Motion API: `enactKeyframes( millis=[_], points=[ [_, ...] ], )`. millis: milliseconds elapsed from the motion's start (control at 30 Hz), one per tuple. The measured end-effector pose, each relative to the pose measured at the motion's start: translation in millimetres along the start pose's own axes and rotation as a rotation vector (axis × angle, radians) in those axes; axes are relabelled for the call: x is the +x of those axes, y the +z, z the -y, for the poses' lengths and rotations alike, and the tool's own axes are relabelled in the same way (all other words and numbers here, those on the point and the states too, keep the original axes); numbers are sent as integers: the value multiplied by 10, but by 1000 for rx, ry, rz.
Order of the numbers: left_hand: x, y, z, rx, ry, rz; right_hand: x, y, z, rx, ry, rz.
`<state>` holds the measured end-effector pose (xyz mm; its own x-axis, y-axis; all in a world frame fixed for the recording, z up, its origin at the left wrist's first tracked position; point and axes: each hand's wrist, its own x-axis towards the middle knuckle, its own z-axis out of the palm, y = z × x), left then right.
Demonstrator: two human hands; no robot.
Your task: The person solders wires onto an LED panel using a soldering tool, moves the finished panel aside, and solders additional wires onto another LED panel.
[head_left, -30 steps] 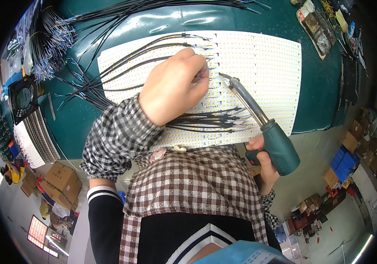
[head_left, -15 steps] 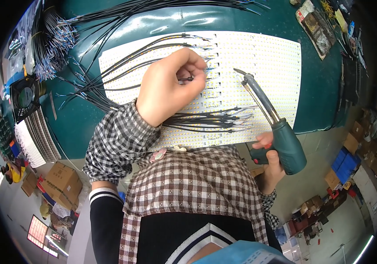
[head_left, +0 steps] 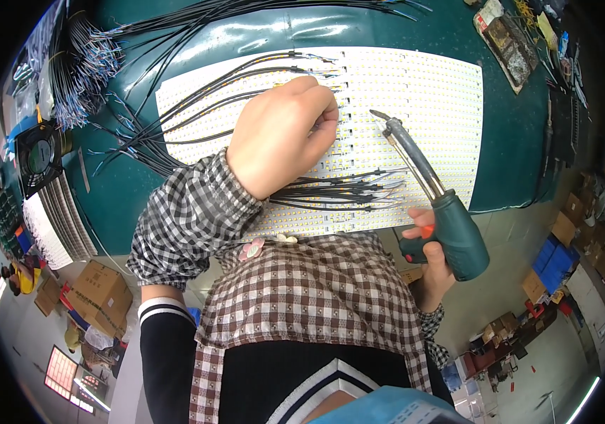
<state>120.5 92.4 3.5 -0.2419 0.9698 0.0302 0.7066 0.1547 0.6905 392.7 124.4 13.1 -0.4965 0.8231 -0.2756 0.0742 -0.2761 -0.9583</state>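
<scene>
My right hand (head_left: pixel 435 265) grips the green handle of a soldering iron (head_left: pixel 463 237). The iron's metal shaft slants up to the left, and its dark tip is above the white LED boards (head_left: pixel 430 99). Over the middle of these boards is my left hand (head_left: pixel 285 134), closed with its fingers curled under. A black cable (head_left: pixel 207 136) runs beneath this hand from the left; the pinching fingertips are mostly hidden. More black cables (head_left: pixel 246 65) with thin stripped wires lie along the boards' centre seam above the hand, and a bundle of cables (head_left: pixel 331 191) lies just below it.
The boards rest on a green tabletop (head_left: pixel 511 155). Bundled black cables (head_left: pixel 80 67) and a small black fan (head_left: pixel 39 159) sit at the left, beside stacked white boards (head_left: pixel 59 226). At the far right is a grimy tray (head_left: pixel 506 46). Cardboard boxes (head_left: pixel 101 297) stand on the floor.
My left hand has shifted slightly right and turned over, so its back now covers the fingertips and the cable that showed between them. The soldering iron has moved slightly left.
</scene>
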Motion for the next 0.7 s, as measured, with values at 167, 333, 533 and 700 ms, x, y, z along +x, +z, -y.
enactKeyframes(
  millis=[167,333,533,700],
  points=[
    [9,8,-3,17,29,17,-4,32,3,-130,11,-9],
    [35,-13,49,51,78,71,8,77,-16,-124,35,4],
    [53,-8,68,41,61,93,1,81,-21,-145,32,48],
    [60,-8,61,23,47,100,6,41,-57,-171,12,80]
  ],
)
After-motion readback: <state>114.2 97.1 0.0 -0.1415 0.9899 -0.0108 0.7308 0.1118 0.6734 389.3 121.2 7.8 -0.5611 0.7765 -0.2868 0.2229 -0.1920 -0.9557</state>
